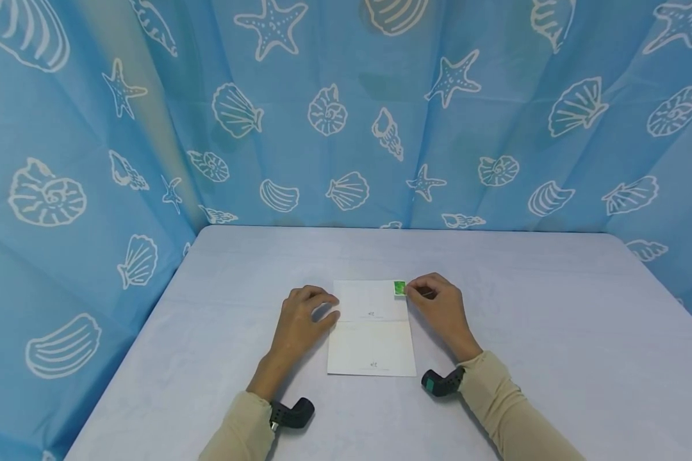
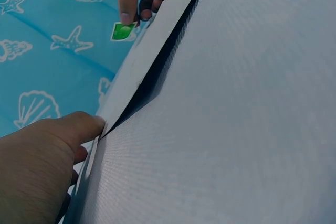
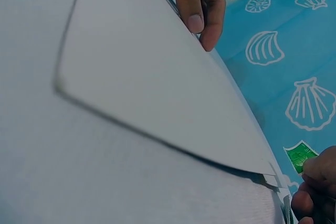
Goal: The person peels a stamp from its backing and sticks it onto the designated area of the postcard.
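Hands (image 1: 443,308) touch a creased white card (image 1: 371,346) and green square (image 1: 400,288).

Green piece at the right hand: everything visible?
The green piece is small, flattish and four-sided, patterned green with a white border; it looks like paper. Slightly curved, it is pinched at one side by the right hand, at the far right corner of the white card. Whether it touches the card is unclear.

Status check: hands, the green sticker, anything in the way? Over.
Left hand touching left edge of white card. Right hand pinching green sticker at card's top-right corner. No obstruction visible between sticker and card.
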Available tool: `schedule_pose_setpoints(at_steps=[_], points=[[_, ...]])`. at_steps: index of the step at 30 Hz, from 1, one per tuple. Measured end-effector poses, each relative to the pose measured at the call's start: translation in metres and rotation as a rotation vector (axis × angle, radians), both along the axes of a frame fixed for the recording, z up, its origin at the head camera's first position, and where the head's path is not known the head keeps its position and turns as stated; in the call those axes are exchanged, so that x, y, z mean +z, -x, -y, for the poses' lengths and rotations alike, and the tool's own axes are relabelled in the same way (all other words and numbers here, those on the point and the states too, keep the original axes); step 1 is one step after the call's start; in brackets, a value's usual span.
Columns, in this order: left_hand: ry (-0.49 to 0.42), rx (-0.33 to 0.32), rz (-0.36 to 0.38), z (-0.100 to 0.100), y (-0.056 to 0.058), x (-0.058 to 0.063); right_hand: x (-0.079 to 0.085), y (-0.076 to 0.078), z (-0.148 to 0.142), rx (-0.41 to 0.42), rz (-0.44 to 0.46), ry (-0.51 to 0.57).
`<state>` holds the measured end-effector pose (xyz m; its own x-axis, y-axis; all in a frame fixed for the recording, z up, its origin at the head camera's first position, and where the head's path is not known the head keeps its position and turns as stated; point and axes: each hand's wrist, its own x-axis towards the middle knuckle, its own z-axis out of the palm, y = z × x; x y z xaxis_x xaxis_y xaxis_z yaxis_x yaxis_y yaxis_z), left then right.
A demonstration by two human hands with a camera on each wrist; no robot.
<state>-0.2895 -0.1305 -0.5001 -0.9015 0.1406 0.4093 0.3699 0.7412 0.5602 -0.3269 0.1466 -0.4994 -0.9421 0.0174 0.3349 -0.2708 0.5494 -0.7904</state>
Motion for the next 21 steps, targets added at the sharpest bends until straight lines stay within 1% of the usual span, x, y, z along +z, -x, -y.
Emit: schedule_pose_setpoints(at_steps=[16, 21], points=[[-0.009, -0.021, -0.016, -0.0005, 0.0011, -0.0013, -0.0003, 0.0071, 0.0003, 0.014, -0.010, -0.023], [-0.001, -0.008, -0.010, 0.0004, 0.0002, -0.0002, -0.0004, 0.0090, 0.0022, 0.022, 0.002, -0.058]])
